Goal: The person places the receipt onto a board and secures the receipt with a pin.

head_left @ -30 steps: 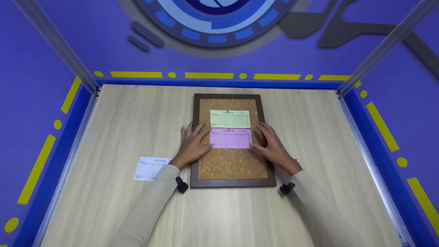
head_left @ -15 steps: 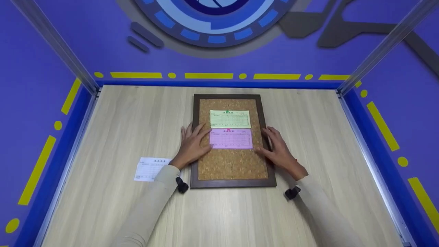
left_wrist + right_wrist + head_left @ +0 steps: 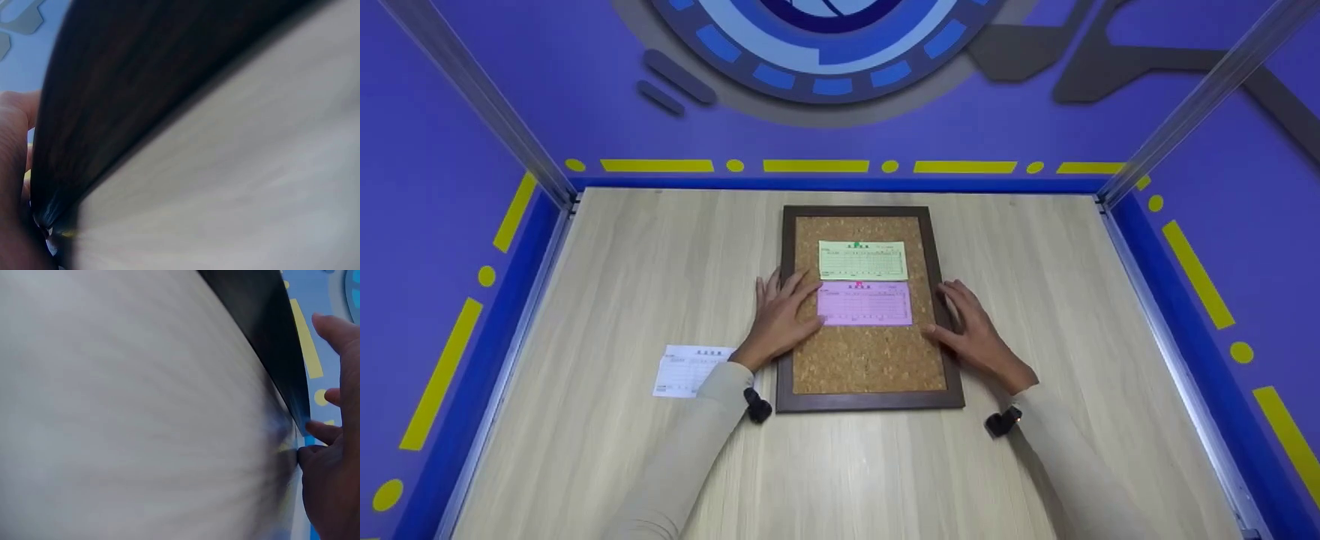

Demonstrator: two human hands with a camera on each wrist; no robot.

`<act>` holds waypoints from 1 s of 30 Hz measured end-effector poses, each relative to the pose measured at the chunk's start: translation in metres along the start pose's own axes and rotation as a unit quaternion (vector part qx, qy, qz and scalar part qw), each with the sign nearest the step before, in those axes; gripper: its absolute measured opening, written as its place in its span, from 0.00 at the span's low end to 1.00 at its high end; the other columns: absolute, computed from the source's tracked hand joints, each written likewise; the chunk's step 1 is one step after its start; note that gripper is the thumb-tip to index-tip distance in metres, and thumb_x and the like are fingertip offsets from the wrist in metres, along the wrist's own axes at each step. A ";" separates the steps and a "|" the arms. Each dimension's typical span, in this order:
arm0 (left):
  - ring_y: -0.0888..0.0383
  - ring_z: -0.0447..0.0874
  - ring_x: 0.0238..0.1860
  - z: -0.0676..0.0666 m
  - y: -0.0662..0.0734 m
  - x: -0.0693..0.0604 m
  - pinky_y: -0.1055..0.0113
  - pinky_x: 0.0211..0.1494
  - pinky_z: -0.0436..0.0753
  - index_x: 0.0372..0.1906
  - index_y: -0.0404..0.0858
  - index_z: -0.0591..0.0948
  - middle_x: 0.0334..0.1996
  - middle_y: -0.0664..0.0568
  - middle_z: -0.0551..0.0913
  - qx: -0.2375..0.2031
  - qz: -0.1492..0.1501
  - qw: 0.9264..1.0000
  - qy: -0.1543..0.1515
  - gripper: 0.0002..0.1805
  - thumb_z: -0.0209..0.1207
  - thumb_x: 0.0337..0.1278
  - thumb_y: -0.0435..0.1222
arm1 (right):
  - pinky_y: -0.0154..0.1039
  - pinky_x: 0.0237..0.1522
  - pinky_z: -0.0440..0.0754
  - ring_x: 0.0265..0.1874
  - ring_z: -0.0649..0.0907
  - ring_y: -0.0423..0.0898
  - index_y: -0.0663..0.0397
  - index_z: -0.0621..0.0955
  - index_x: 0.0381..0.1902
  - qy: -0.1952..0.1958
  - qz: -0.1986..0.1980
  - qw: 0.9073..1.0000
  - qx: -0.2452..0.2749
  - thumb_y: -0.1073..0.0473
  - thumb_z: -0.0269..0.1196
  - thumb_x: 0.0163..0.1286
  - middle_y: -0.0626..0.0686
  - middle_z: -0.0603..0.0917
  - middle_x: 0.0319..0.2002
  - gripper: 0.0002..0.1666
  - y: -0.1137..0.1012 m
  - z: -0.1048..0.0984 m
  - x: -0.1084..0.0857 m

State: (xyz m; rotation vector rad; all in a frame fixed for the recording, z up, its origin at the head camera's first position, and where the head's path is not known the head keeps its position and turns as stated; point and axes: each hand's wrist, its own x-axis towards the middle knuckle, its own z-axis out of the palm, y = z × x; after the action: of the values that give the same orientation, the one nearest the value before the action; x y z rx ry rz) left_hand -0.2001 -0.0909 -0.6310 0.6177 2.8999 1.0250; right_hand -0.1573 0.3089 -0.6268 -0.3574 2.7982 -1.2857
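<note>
A cork board (image 3: 870, 364) in a dark brown frame lies upright to me on the table. Pinned on it are a light green printed slip (image 3: 862, 264), by a green pushpin (image 3: 856, 244), and below that a purple slip (image 3: 864, 306), by a pink pushpin (image 3: 859, 284). Reaching across the frame's left side, my left hand (image 3: 781, 321) touches the purple slip's left edge with relaxed index finger and thumb. My right hand (image 3: 976, 337) is at the frame's right side, thumb over the frame and fingers loosely spread; the right wrist view has its fingers beside the dark frame edge (image 3: 267, 326).
A white printed slip (image 3: 686, 375) lies on the wooden table (image 3: 847, 480) left of the board, partly covered by my left sleeve (image 3: 682, 457). Blue-purple walls (image 3: 840, 142) enclose the table at the back and on both sides.
My right hand has drawn off the purple slip's right edge, moving right and slightly toward me to the frame. My left hand, the board and the slips have stayed in place.
</note>
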 end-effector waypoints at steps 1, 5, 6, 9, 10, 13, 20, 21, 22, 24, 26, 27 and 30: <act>0.29 0.42 0.87 0.000 0.000 0.000 0.26 0.83 0.31 0.79 0.47 0.78 0.86 0.44 0.64 0.000 0.001 1.000 0.002 0.39 0.68 0.63 0.52 | 0.70 0.84 0.53 0.88 0.52 0.62 0.49 0.64 0.88 -0.002 -0.002 1.000 0.000 0.40 0.75 0.74 0.62 0.57 0.88 0.54 0.001 0.000 -0.001; 0.29 0.43 0.87 0.000 0.001 0.000 0.26 0.83 0.31 0.79 0.47 0.79 0.85 0.44 0.65 0.000 0.002 1.000 0.001 0.39 0.68 0.63 0.52 | 0.69 0.84 0.53 0.88 0.52 0.61 0.46 0.64 0.88 -0.012 -0.004 1.000 -0.006 0.40 0.72 0.77 0.61 0.56 0.88 0.51 0.005 -0.002 -0.004; 0.29 0.43 0.87 0.000 0.001 0.000 0.26 0.83 0.31 0.78 0.47 0.79 0.85 0.44 0.65 0.000 0.002 1.000 0.001 0.39 0.68 0.63 0.52 | 0.69 0.84 0.53 0.88 0.52 0.61 0.46 0.64 0.88 -0.014 -0.005 1.000 -0.009 0.40 0.72 0.77 0.61 0.56 0.88 0.50 0.005 -0.002 -0.004; 0.29 0.43 0.88 0.000 0.001 0.000 0.26 0.83 0.31 0.79 0.47 0.79 0.85 0.44 0.65 0.000 0.002 1.000 0.000 0.39 0.68 0.63 0.53 | 0.70 0.84 0.53 0.88 0.52 0.61 0.47 0.64 0.88 -0.019 -0.013 1.000 -0.018 0.42 0.70 0.79 0.62 0.55 0.88 0.48 0.007 -0.003 -0.006; 0.29 0.42 0.88 0.000 0.001 0.000 0.26 0.83 0.30 0.79 0.48 0.78 0.85 0.45 0.64 0.001 0.001 1.000 -0.001 0.39 0.68 0.64 0.53 | 0.70 0.84 0.53 0.88 0.53 0.61 0.47 0.65 0.88 -0.020 -0.017 0.999 -0.021 0.43 0.70 0.79 0.62 0.55 0.88 0.48 0.008 -0.004 -0.007; 0.30 0.42 0.88 0.000 0.001 0.000 0.27 0.83 0.30 0.79 0.48 0.78 0.86 0.45 0.64 0.001 -0.001 1.000 -0.003 0.39 0.68 0.64 0.52 | 0.71 0.83 0.52 0.88 0.53 0.63 0.50 0.65 0.87 -0.022 -0.033 0.999 -0.031 0.44 0.69 0.79 0.63 0.57 0.88 0.47 0.009 -0.004 -0.006; 0.30 0.42 0.88 0.000 0.002 0.001 0.27 0.84 0.30 0.79 0.49 0.78 0.86 0.45 0.63 0.002 -0.004 1.000 -0.007 0.38 0.68 0.64 0.52 | 0.71 0.84 0.52 0.88 0.53 0.63 0.53 0.69 0.84 -0.032 -0.040 0.998 -0.040 0.47 0.68 0.80 0.63 0.59 0.87 0.42 0.010 -0.007 -0.006; 0.30 0.42 0.88 0.000 0.002 0.001 0.27 0.84 0.30 0.79 0.49 0.78 0.86 0.45 0.64 0.001 -0.004 1.000 -0.007 0.38 0.67 0.64 0.52 | 0.70 0.84 0.52 0.88 0.53 0.63 0.53 0.70 0.84 -0.032 -0.040 0.998 -0.040 0.47 0.68 0.80 0.63 0.59 0.87 0.41 0.010 -0.007 -0.006; 0.30 0.42 0.88 -0.001 0.002 0.001 0.27 0.84 0.30 0.80 0.49 0.77 0.86 0.45 0.63 0.001 -0.006 1.000 -0.009 0.39 0.67 0.65 0.52 | 0.70 0.84 0.52 0.88 0.54 0.63 0.54 0.70 0.84 -0.032 -0.041 0.998 -0.040 0.48 0.68 0.80 0.63 0.59 0.87 0.41 0.010 -0.007 -0.005; 0.30 0.41 0.88 -0.001 0.002 0.002 0.27 0.84 0.30 0.80 0.48 0.77 0.86 0.45 0.63 -0.002 -0.011 1.000 -0.012 0.39 0.67 0.65 0.52 | 0.70 0.83 0.53 0.87 0.54 0.63 0.54 0.71 0.83 -0.031 -0.044 0.998 -0.034 0.50 0.68 0.80 0.64 0.59 0.87 0.40 0.010 -0.007 -0.005; 0.31 0.41 0.88 -0.002 0.002 0.002 0.27 0.84 0.30 0.80 0.48 0.77 0.86 0.45 0.63 -0.006 -0.018 1.000 -0.015 0.39 0.66 0.65 0.53 | 0.71 0.83 0.54 0.87 0.54 0.64 0.54 0.71 0.83 -0.031 -0.047 0.998 -0.029 0.51 0.68 0.80 0.64 0.60 0.86 0.39 0.011 -0.007 -0.004; 0.31 0.40 0.88 -0.002 0.003 0.001 0.27 0.84 0.30 0.79 0.48 0.78 0.86 0.45 0.63 -0.009 -0.022 1.000 -0.015 0.39 0.66 0.64 0.53 | 0.71 0.83 0.54 0.87 0.55 0.64 0.54 0.71 0.83 -0.031 -0.049 0.998 -0.026 0.51 0.68 0.80 0.64 0.60 0.86 0.39 0.011 -0.006 -0.004; 0.31 0.41 0.89 -0.004 0.004 0.000 0.27 0.84 0.30 0.79 0.48 0.78 0.86 0.46 0.63 -0.014 -0.029 0.999 -0.016 0.39 0.67 0.64 0.53 | 0.72 0.83 0.54 0.87 0.55 0.65 0.54 0.72 0.83 -0.030 -0.049 0.998 -0.021 0.52 0.68 0.80 0.64 0.60 0.86 0.38 0.011 -0.006 -0.004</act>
State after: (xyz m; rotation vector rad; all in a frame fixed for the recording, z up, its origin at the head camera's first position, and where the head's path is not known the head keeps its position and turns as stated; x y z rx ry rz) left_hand -0.1993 -0.0904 -0.6257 0.5388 2.8541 1.0363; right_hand -0.1567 0.3214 -0.6316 -0.5314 2.7925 -1.2128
